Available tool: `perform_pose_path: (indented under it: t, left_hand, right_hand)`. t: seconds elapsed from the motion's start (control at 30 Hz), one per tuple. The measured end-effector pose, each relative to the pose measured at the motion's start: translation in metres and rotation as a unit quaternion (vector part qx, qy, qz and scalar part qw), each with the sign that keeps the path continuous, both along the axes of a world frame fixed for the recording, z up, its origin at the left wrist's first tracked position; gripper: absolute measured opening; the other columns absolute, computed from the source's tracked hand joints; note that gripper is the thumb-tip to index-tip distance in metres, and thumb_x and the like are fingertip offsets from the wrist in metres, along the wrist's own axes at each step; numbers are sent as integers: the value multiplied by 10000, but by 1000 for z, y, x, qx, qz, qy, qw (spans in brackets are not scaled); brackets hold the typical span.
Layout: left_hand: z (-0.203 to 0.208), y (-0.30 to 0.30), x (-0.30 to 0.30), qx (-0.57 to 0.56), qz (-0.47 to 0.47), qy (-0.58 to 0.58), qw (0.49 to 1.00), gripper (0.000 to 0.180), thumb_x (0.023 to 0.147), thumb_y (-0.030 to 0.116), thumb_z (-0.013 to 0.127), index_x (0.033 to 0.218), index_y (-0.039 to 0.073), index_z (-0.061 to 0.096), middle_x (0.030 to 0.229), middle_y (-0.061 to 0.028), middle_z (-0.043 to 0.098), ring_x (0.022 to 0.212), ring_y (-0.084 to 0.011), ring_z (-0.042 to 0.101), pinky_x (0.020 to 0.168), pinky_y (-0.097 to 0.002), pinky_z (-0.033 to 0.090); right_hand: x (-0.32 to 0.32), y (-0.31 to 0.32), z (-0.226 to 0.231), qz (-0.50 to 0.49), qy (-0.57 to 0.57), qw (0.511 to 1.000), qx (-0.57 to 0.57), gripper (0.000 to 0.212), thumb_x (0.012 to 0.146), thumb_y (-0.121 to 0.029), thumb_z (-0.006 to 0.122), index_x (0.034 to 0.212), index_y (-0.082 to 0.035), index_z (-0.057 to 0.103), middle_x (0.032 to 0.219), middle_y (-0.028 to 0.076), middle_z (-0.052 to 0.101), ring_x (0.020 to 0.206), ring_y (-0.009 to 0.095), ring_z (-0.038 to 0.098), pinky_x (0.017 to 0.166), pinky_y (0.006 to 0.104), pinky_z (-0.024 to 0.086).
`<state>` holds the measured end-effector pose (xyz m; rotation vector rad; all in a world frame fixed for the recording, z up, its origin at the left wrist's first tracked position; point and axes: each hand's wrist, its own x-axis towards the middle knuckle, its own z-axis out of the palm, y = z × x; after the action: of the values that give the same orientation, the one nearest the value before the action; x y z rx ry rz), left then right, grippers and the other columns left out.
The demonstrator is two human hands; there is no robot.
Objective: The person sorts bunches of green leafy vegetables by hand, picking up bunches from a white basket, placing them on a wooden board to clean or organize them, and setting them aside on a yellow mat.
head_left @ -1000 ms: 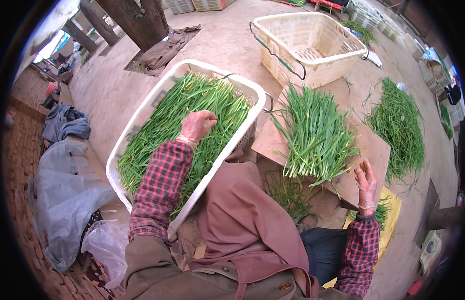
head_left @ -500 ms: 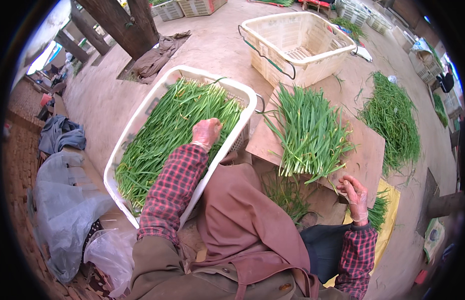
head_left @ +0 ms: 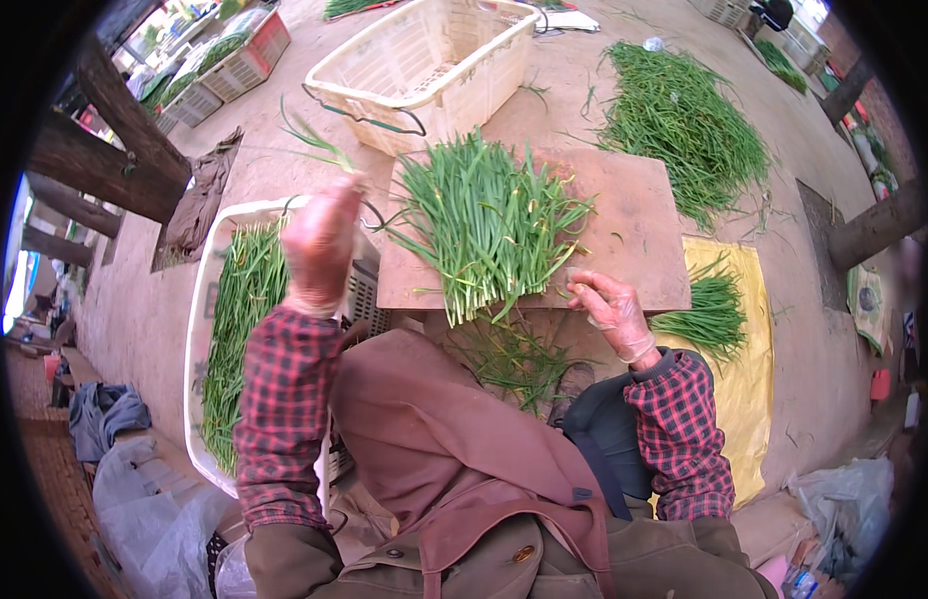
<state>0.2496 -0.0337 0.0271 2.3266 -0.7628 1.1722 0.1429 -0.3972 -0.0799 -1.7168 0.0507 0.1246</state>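
Note:
My left hand [head_left: 322,250], in a thin clear glove, is raised over the right side of a white plastic crate [head_left: 196,399]. Its fingers are closed on a few garlic chives [head_left: 329,150], whose leaves point up and left. Many more garlic chives [head_left: 244,329] lie in that crate. On a low board [head_left: 638,235] in front of me rests a thick bundle of garlic chives [head_left: 484,225], white ends toward me. Just right of those ends, at the board's near edge, my gloved right hand [head_left: 618,317] has curled fingers in a pinch; what they hold, if anything, is too small to tell.
Beyond the board stands a cream crate [head_left: 424,80] with a wire handle. A loose green heap [head_left: 678,125] lies on the floor at right. A yellow sheet [head_left: 748,399] carries a small green bundle [head_left: 713,309]. Wooden posts [head_left: 114,170] rise at left.
My left hand has come up out of the white crate with a few garlic chives. My right hand has moved in close to the bundle's white ends. The whole view has swung right.

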Motion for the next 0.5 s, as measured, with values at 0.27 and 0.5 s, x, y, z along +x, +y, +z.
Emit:
perform_pose_path:
  t: [0.27, 0.5]
  left_hand:
    - [-138, -79, -28, 32, -104, 296, 949, 281, 830, 113, 721, 1102, 55, 681, 970, -148, 712, 905, -335, 676, 811, -402, 545]
    - [-148, -54, -29, -255, -78, 548, 793, 316, 872, 143, 713, 1146, -11, 691, 954, -70, 717, 880, -107, 649, 797, -257, 515]
  right_hand:
    - [-6, -20, -41, -23, -50, 992, -112, 285, 937, -168, 613, 1135, 33, 658, 856, 107, 699, 756, 154, 670, 700, 303, 527]
    - [1, 29, -26, -47, -99, 987, -114, 253, 899, -220, 618, 1043, -25, 690, 873, 179, 709, 804, 318, 700, 719, 383, 530]
